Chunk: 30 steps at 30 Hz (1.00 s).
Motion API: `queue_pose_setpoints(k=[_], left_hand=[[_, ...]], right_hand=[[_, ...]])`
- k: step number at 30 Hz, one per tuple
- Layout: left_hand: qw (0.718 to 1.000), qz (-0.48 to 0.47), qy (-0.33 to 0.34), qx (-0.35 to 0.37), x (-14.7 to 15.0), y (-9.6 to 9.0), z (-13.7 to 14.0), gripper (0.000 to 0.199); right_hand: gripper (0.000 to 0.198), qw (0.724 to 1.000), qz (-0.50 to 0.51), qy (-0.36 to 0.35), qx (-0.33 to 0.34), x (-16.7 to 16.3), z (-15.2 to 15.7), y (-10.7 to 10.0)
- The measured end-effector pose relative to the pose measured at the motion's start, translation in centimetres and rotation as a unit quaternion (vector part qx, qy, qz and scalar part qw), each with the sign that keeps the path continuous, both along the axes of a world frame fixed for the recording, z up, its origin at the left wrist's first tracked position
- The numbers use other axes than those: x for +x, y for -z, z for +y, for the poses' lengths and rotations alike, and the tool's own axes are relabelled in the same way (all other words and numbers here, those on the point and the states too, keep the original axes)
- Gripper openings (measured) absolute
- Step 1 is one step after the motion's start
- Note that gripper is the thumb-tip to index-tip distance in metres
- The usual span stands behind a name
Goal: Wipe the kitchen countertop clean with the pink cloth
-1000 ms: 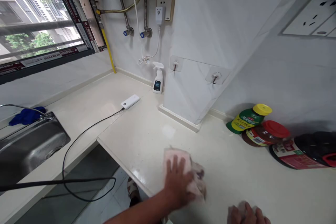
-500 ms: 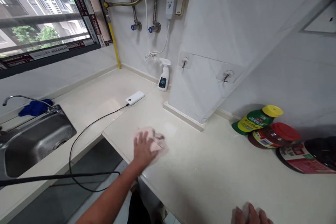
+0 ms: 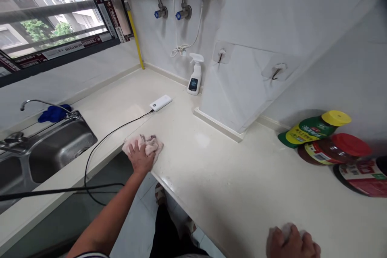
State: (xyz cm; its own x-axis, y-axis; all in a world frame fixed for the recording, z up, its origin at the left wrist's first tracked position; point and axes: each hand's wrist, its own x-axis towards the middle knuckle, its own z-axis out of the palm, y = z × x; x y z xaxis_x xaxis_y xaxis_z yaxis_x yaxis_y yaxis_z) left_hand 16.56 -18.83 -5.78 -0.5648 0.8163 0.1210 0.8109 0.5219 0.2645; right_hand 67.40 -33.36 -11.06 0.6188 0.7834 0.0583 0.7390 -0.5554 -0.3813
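Note:
My left hand (image 3: 141,160) presses a crumpled pale pink cloth (image 3: 152,145) onto the cream countertop (image 3: 205,173), close to the inner corner of its front edge. The fingers lie over the cloth, and part of it bunches out past them on the right. At the bottom right my right hand (image 3: 294,244) rests on the counter, fingers bent and a little apart. Nothing shows clearly in it, and its palm is out of sight. A white power bank (image 3: 161,103) with a black cable lies beyond the cloth.
A white spray bottle (image 3: 195,74) stands against the wall. To the right are a green bottle with a yellow cap (image 3: 313,129), a red-lidded jar (image 3: 332,149) and a dark-topped container (image 3: 361,175). The steel sink (image 3: 60,151), with a blue cloth (image 3: 54,113) behind it, is at left. A black cable (image 3: 87,165) hangs over the edge.
My left hand has swept the cloth leftward and slightly away from me, to the counter's inner corner. My right hand stays on the counter at nearly the same place. The view has shifted slightly.

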Motion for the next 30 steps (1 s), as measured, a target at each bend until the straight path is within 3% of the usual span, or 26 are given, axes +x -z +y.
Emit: queue_pose_setpoints(k=[5,9,15,19,22,24,27,30], left_hand=[[0.989,-0.006,0.144,0.028,6.6,2.9,-7.0,0.059],[0.955,-0.011,0.287,0.081,11.2,4.7,-12.1,0.059],[0.859,-0.023,0.504,0.09,16.5,5.3,-15.6,0.063],[0.789,0.0,0.595,0.155,17.9,5.7,-16.0,0.043],[0.747,0.02,0.648,0.148,16.1,5.8,-15.4,0.026],[0.741,0.031,0.659,0.125,13.0,5.4,-14.3,0.023],[0.775,0.034,0.627,0.076,6.3,4.3,-11.5,0.032],[0.831,0.033,0.555,-0.019,-0.6,2.8,-8.1,0.047]], right_hand=[[0.077,1.0,-0.012,-0.008,-0.001,-0.7,-0.2,-0.6],[0.075,1.0,-0.006,-0.013,-0.01,-0.5,-0.4,-0.5],[0.075,1.0,-0.022,-0.018,-0.006,-0.5,-0.4,-0.5],[0.074,1.0,-0.021,-0.016,-0.011,-0.2,-0.6,-0.2],[0.074,0.999,-0.028,-0.018,-0.012,0.3,-0.8,0.2],[0.072,0.999,-0.036,-0.026,-0.012,0.5,-1.0,0.4],[0.071,0.998,-0.046,-0.038,-0.006,0.5,-1.1,0.5],[0.069,0.998,-0.054,-0.043,0.001,0.4,-0.9,0.6]])
